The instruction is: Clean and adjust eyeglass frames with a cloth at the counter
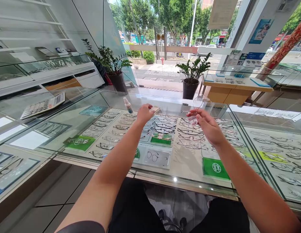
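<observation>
Over the glass counter (186, 168), my right hand (209, 129) pinches a pair of thin-rimmed eyeglasses (199, 102), with the round lenses raised above the fingers. My left hand (144, 115) is stretched further forward, its fingers closed on a small flat beige piece (155, 110); I cannot tell whether it is cloth or a case. Just left of that hand, a small white spray bottle (128, 105) stands on the glass. Below both hands, inside the case, lie rows of spectacle frames (164, 124).
Green display cards (215, 168) and a card with a glasses picture (156, 158) lie in the case. A calculator (43, 105) rests on the left counter. Two potted plants (191, 87) stand before the window. More frames fill the right-hand case (281, 152).
</observation>
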Motion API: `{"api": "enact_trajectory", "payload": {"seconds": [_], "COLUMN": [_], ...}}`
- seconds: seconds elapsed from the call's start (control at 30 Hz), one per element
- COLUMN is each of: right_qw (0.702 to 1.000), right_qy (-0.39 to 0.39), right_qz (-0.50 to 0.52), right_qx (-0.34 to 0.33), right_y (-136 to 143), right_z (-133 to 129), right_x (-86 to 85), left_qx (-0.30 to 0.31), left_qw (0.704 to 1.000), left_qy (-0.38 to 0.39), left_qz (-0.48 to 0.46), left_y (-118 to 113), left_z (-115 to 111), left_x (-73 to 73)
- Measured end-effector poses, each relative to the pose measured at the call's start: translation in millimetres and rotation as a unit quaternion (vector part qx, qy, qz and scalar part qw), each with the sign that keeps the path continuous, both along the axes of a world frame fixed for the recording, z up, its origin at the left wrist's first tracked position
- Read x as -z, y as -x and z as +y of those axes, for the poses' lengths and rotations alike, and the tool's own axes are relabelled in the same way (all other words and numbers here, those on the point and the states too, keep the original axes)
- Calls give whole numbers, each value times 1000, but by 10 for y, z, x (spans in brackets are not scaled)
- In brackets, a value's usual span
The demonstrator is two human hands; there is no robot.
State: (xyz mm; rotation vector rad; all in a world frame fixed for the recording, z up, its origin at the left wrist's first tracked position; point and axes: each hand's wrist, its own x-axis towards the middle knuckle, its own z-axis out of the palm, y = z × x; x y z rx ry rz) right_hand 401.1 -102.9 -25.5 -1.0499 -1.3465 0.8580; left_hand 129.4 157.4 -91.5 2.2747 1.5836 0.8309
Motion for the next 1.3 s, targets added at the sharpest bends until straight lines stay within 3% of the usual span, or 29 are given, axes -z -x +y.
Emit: {"api": "enact_trajectory", "payload": {"seconds": [0.23,0.77,1.3], "right_qw": [1000,1000,1000], "right_qy": [2,0,10], "right_qz": [-19,-25,-24], "right_qx": [7,11,12], "right_y": [3,26,42], "right_z": [6,13,5], "right_x": [7,29,16], "left_qx": [4,-12,-4], "left_qw": [999,997,998], "left_qy": [26,-5,2], "left_qz": [30,73,66], "left_y": [27,-45,-27], "left_z": [31,-39,-44], "left_x": [50,23,1]}}
